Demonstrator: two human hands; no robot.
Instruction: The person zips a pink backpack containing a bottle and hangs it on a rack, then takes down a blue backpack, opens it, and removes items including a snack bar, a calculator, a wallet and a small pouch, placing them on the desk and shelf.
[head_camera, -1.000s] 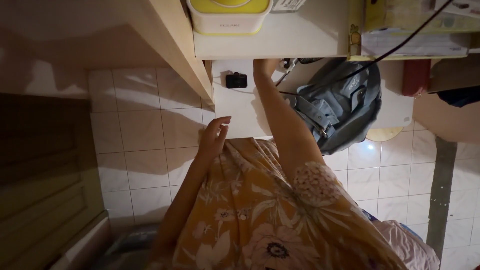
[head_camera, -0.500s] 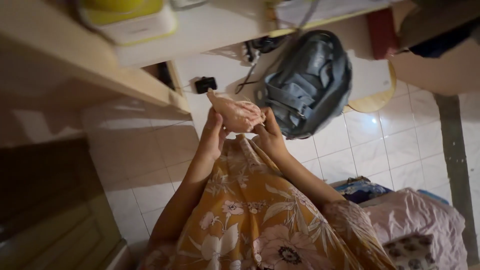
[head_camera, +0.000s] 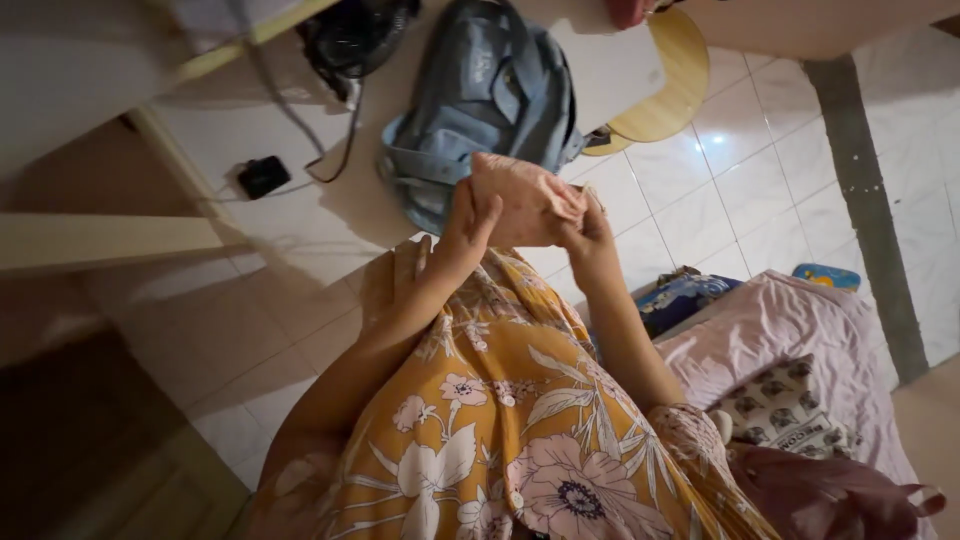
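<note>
Both hands are up in front of the chest, gripping a small pinkish pouch (head_camera: 525, 200) between them: left hand (head_camera: 468, 228) closed on its left edge with the thumb across the face, right hand (head_camera: 585, 228) pinching the right end, fingers curled round it. The pouch is clear of the white table (head_camera: 300, 215) and held in the air just below the grey-blue backpack (head_camera: 480, 100). Progress, judged from this view: pouch is picked up and in a two-hand grip, the right end looks pinched as if being worked at, but cannot tell if it is open or still shut; no contents visible. Materials: pouch looks like soft cloth, faintly patterned, roughly rectangular, slightly puffed and creased. Backpack is heavy denim-like fabric, slumped, with straps and seams showing. A small black boxy adapter (head_camera: 264, 176) with a thin cable lies on the smooth table well apart from the hands; a dark round fan-like object (head_camera: 355, 35) sits at the top. A round pale wooden stool top (head_camera: 665, 90) is beside the backpack. Floor (head_camera: 760, 190) is glossy white tile with reflections. Wrinkled pink bedsheet (head_camera: 800, 330) and a printed pillow (head_camera: 780, 405) lie at lower right. The person wears a yellow floral dress (head_camera: 500, 430), thin and loose.
</note>
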